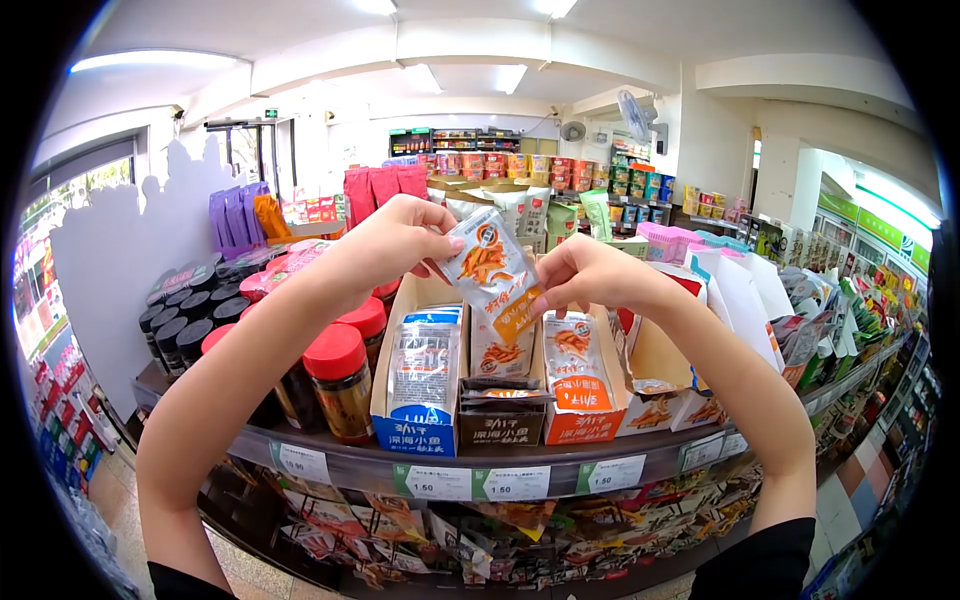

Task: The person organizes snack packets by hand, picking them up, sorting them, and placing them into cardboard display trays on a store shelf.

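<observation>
My left hand (405,235) pinches the upper left corner of a white and orange snack packet (490,262). The packet's lower right corner is between the fingers of my right hand (590,275). It hangs tilted above a dark brown box (503,425) with packets standing in it. Left of that is a blue box (415,435) holding a white and blue packet (427,365). On the right stands an orange box (585,425) with an orange and white packet (577,365).
Jars with red lids (337,352) and black-lidded jars (195,340) stand to the left. Price tags (510,484) line the shelf edge. More open boxes (655,365) and hanging snack bags (830,330) are on the right. Purple bags (235,215) and tubs (485,163) stand behind.
</observation>
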Demonstrator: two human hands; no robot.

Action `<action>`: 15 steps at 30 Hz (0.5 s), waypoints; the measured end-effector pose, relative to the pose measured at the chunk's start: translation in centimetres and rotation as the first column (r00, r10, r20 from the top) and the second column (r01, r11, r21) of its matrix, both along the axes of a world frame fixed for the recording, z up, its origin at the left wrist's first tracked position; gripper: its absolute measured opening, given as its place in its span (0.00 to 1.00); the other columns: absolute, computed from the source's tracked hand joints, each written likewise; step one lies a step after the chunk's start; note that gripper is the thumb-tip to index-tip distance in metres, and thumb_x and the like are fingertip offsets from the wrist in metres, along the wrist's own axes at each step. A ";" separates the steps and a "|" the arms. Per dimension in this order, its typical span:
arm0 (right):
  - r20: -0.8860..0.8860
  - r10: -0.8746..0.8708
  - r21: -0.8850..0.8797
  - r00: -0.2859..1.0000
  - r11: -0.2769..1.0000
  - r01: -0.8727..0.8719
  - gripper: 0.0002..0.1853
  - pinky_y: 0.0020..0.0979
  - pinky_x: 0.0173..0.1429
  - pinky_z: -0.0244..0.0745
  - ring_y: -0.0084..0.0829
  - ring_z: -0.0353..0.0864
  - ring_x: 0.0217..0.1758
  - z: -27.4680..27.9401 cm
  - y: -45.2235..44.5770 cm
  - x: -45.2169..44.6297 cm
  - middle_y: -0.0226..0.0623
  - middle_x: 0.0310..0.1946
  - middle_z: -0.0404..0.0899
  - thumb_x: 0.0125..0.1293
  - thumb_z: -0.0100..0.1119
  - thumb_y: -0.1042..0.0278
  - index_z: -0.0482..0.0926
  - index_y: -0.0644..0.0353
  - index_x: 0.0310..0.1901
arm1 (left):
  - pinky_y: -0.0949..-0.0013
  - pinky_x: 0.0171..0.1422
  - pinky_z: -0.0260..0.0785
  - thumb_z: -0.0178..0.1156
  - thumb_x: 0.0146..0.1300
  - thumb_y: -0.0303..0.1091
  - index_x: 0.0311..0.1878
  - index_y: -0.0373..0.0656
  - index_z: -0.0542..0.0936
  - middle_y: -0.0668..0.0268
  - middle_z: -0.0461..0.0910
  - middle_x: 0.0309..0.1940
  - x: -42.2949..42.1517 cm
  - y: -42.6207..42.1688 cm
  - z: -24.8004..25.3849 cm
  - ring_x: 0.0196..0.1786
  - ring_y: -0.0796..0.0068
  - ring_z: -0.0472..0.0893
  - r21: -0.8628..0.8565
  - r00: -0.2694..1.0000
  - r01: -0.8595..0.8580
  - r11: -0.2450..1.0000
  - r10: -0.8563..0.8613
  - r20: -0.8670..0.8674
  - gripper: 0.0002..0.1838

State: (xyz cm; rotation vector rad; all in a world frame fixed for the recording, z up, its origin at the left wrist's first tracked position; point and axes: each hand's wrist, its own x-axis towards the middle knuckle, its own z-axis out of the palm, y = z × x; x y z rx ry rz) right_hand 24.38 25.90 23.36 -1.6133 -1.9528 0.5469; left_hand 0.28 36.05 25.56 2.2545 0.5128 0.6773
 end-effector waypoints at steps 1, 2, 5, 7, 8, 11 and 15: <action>-0.028 -0.016 -0.016 0.999 1.000 0.015 0.10 0.23 0.31 0.71 0.20 0.84 0.32 0.1 0.0 -0.2 0.31 0.29 0.84 0.56 0.69 0.66 0.81 0.61 0.35 | 0.76 0.49 0.66 0.57 0.67 0.44 0.44 0.36 0.81 0.68 0.82 0.35 0.1 -0.2 0.0 0.39 0.81 0.77 -0.003 1.000 -0.004 1.000 0.004 -0.019 0.18; -0.057 -0.032 -0.032 0.998 0.999 0.030 0.09 0.23 0.30 0.71 0.19 0.84 0.31 0.3 -0.1 -0.3 0.30 0.29 0.84 0.57 0.69 0.66 0.80 0.61 0.34 | 0.74 0.51 0.66 0.54 0.68 0.49 0.47 0.36 0.80 0.66 0.82 0.38 0.2 -0.2 0.1 0.41 0.79 0.77 -0.029 0.998 -0.045 0.999 0.044 -0.050 0.22; -0.165 -0.063 0.018 0.984 0.998 0.067 0.06 0.20 0.29 0.68 0.16 0.81 0.30 1.2 -0.9 -0.6 0.28 0.30 0.84 0.60 0.65 0.69 0.77 0.59 0.34 | 0.68 0.57 0.64 0.44 0.70 0.59 0.55 0.36 0.76 0.60 0.81 0.46 0.9 -0.1 -0.1 0.48 0.73 0.77 -0.092 0.987 -0.112 0.989 0.101 -0.121 0.32; -0.206 -0.038 0.084 0.978 0.995 0.056 0.08 0.18 0.28 0.67 0.16 0.80 0.29 1.6 -0.7 0.7 0.28 0.30 0.84 0.59 0.67 0.70 0.78 0.59 0.37 | 0.65 0.61 0.63 0.37 0.70 0.64 0.61 0.36 0.73 0.57 0.80 0.50 1.1 0.2 -0.6 0.53 0.68 0.77 -0.127 0.990 -0.080 0.989 0.063 -0.129 0.38; -0.225 -0.021 0.118 0.974 0.992 0.048 0.08 0.17 0.28 0.66 0.15 0.80 0.28 1.8 -0.7 1.3 0.28 0.30 0.84 0.59 0.67 0.70 0.78 0.59 0.36 | 0.62 0.63 0.62 0.33 0.70 0.66 0.65 0.36 0.69 0.55 0.80 0.53 1.1 0.5 -0.7 0.55 0.64 0.76 -0.112 0.987 -0.092 0.989 0.076 -0.141 0.41; -0.255 0.030 0.262 0.966 0.964 0.040 0.09 0.17 0.31 0.69 0.14 0.78 0.28 3.4 -1.9 0.5 0.29 0.29 0.83 0.55 0.70 0.71 0.79 0.61 0.35 | 0.62 0.62 0.61 0.31 0.70 0.67 0.62 0.38 0.72 0.57 0.80 0.51 0.9 0.5 -0.3 0.53 0.66 0.77 -0.150 0.985 -0.082 0.985 0.056 -0.165 0.41; -0.139 0.059 0.337 0.989 0.942 -0.009 0.12 0.21 0.35 0.72 0.16 0.79 0.30 4.9 -2.5 -0.3 0.31 0.28 0.83 0.53 0.72 0.67 0.82 0.64 0.35 | 0.64 0.59 0.59 0.29 0.68 0.70 0.58 0.41 0.76 0.60 0.82 0.49 0.8 -0.1 0.1 0.50 0.71 0.78 -0.138 0.978 -0.055 0.989 0.026 -0.206 0.43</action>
